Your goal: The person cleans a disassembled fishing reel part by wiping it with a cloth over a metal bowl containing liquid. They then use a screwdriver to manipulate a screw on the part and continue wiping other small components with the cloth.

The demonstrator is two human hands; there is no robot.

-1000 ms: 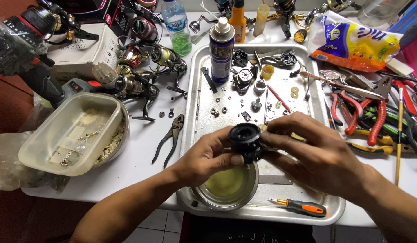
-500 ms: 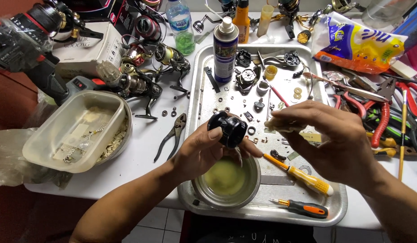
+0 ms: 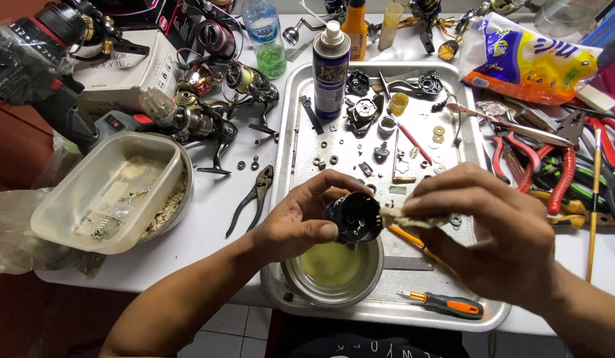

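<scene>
- Black round reel part [image 3: 353,217], matte, cup-shaped with ribbed inner face, held above steel bowl [image 3: 370,282] near front of metal tray [image 3: 289,132].
- Left hand [image 3: 301,222] clamped on it: thumb over top rim, fingers under.
- Right hand [image 3: 486,225] pinched shut on a frayed off-white rag [image 3: 404,217], rag tip touching part's right edge.
- Bowl round, shiny, holding murky yellow-green liquid; sits directly under part.
- Yellow-handled screwdriver [image 3: 404,237] lying just beside bowl, mostly hidden under right hand; orange-grey screwdriver [image 3: 447,305] near tray's front lip.
- Tray dull aluminium, rolled rim, far half littered with small washers, screws, black housings; spray can [image 3: 329,69] upright at far left corner.
- Left of tray: black pliers [image 3: 251,199] on white table, then cream plastic tub [image 3: 102,192] nested on a metal bowl.
- Right of tray: red-handled pliers [image 3: 543,169] piled tight against tray edge.
- Open room: bare strip of table between pliers and tray's left rim; tray floor right of bowl partly bare.
</scene>
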